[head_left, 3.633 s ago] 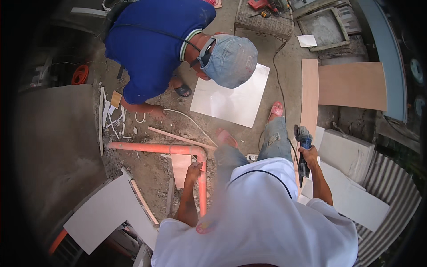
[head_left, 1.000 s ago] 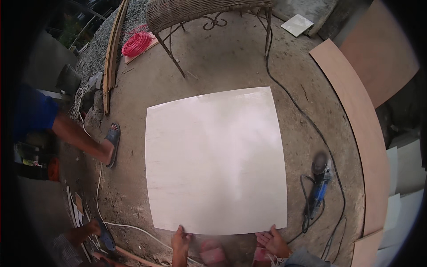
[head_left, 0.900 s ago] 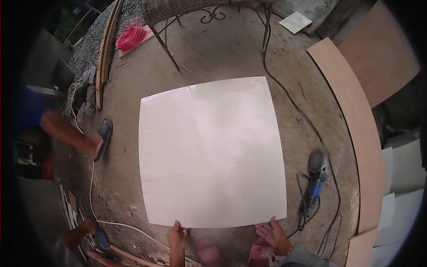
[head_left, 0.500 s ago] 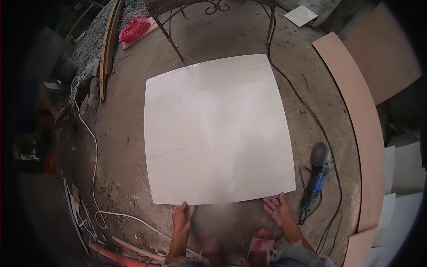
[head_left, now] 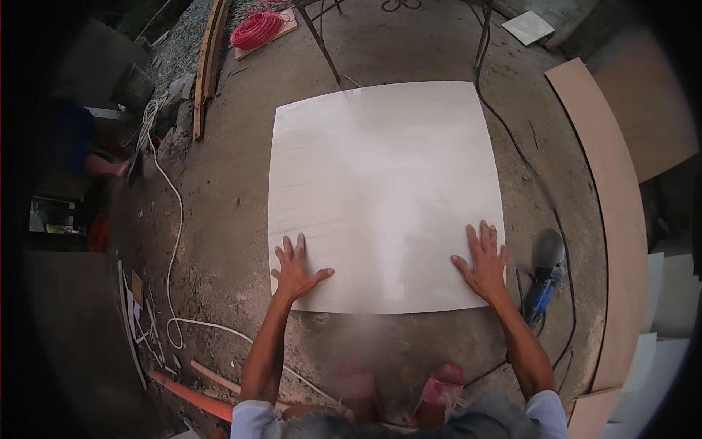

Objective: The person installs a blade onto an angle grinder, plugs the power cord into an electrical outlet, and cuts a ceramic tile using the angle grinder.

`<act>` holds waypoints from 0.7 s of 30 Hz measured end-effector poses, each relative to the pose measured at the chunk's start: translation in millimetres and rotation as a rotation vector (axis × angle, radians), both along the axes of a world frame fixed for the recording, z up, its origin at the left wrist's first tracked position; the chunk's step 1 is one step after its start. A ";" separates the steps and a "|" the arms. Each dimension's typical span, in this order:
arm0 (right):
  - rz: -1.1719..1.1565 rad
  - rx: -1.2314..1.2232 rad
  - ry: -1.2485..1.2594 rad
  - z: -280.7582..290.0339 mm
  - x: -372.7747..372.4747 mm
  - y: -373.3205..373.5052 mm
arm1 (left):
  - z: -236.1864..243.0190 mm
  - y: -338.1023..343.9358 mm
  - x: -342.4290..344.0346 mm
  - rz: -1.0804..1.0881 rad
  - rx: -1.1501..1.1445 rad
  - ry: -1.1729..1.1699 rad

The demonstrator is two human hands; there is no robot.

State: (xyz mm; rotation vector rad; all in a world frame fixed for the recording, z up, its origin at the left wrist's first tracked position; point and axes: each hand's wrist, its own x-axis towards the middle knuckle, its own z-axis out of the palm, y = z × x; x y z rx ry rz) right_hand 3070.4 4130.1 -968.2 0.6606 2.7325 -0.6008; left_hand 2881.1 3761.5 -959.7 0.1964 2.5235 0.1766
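Resting palm-down on the white panel (head_left: 387, 183), both hands; clock read from panel centre. Panel lies on the floor mid-view, whole outline visible bar the bits under the hands. Left hand (head_left: 294, 278) at 8, fingers splayed, thumb out. Right hand (head_left: 484, 269) at 4, fingers apart too, thumb inward. Neither clamps anything; pressure can't be told. Hazy patch smears the near edge at 6.

Angle grinder (head_left: 542, 289) at 4, just beyond the right hand, head a blur. Black cord (head_left: 518, 148) on the 2–3 side. Pink slippers (head_left: 443, 384) at 6, left one badly blurred. Metal-legged stand (head_left: 318, 45) at 12, top cut off. Pink coil (head_left: 257, 31) at 11. Co-worker's leg (head_left: 106, 165) at 9, rest lost in dark rim. Orange pipe (head_left: 191, 395) around 7–8, near end unclear by left sleeve (head_left: 252, 418).
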 end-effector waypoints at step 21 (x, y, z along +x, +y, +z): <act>-0.890 -0.294 0.144 -37.0 221.5 47.7 | 15.9 98.6 218.7 -0.497 0.564 0.103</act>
